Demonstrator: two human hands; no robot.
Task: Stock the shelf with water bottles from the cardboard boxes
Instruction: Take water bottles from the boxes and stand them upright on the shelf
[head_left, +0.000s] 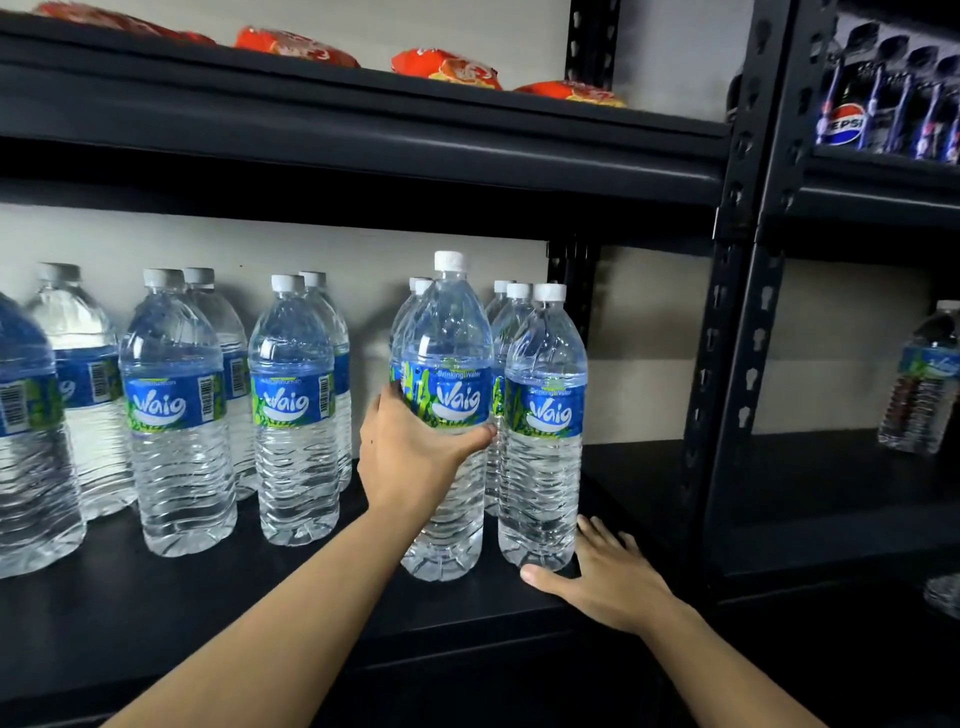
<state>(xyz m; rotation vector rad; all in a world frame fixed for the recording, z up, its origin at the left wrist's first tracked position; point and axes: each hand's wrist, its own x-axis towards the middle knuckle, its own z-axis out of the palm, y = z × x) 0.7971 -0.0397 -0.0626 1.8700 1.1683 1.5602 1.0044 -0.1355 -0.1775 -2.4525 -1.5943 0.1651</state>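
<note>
Several clear water bottles with blue Waig labels and white caps stand in rows on the black shelf (156, 597). My left hand (415, 452) grips the front bottle (448, 364) around its label, at the shelf's front edge. Right beside it stands another bottle (543, 415), with more behind both. My right hand (608, 577) rests flat on the shelf with fingers spread, just beside that bottle's base. No cardboard box is in view.
Orange snack packets (447, 67) lie on the shelf above. A black upright post (727, 312) divides the racks. The right rack holds Pepsi bottles (883, 104) up top and a lone water bottle (924, 379) on its middle shelf.
</note>
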